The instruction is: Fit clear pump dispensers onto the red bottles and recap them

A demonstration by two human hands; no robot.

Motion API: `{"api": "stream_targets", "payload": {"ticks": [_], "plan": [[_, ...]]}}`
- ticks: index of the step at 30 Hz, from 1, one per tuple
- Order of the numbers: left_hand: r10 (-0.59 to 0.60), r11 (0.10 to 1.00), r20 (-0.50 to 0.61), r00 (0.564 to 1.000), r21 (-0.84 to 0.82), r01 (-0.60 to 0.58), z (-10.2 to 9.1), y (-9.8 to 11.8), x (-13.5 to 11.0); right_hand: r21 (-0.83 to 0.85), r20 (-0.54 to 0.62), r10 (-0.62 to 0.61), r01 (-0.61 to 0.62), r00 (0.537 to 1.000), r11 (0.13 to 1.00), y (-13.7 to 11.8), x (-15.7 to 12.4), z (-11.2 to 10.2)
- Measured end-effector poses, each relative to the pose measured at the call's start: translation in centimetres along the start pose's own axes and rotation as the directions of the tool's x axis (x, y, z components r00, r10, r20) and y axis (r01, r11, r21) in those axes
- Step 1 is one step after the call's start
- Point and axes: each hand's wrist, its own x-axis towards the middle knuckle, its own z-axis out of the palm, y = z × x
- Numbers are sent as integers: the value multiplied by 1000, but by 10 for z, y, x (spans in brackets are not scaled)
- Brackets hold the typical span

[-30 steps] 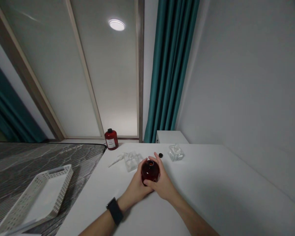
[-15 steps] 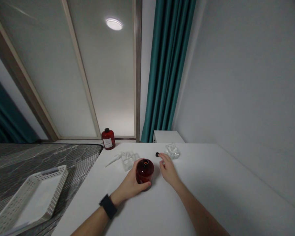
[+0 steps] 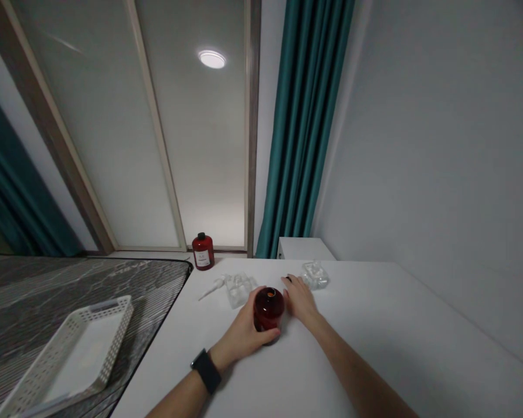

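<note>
My left hand (image 3: 249, 328) is wrapped round a dark red bottle (image 3: 269, 307), which stands upright on the white table with its open neck uncovered. To the right of the bottle, my right hand (image 3: 300, 297) lies low over the tabletop. Its fingers close round a small black cap (image 3: 289, 279), mostly covered by them. Just beyond my left hand is a crumpled clear plastic wrapper (image 3: 239, 288), with a pale, thin-tipped piece (image 3: 212, 287) beside it. Another clear plastic wrapper (image 3: 315, 275) lies just past my right hand.
A second red bottle (image 3: 203, 252), with a black cap and white label, stands at the table's far left corner. Left of the white table (image 3: 261, 386), a white perforated basket (image 3: 72, 348) rests on a grey patterned surface. A wall borders the right side.
My right hand has reached forward over the black cap, and its fingers now cover most of it. My left hand keeps its hold on the bottle. The view has shifted slightly.
</note>
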Motion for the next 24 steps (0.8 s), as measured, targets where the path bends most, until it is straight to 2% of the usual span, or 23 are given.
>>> {"api": "stream_targets", "payload": {"ticks": [6,11,14,18,21,24], "plan": [[1,1000,5,1000,6,-1,-1,1,0,48,39,-107,105,993,993,-2,-13,-8],[3,1000,0,1000,-2,-3,0,3,0,164,-2,-188,185,982,969,-10,-22,-23],[7,1000,-4,1000,1,-7,0,2,0,228,-85,-184,199,979,953,-20,-22,-34],[19,1000,-18,1000,23,-19,1,-2,1,367,-302,-131,242,944,898,-40,-24,-51],[33,999,-23,999,30,-32,2,-5,1,461,-402,-39,239,915,855,-55,-27,-61],[39,999,-16,999,20,-39,4,-7,1,577,-456,40,261,889,774,-67,-30,-66]]}}
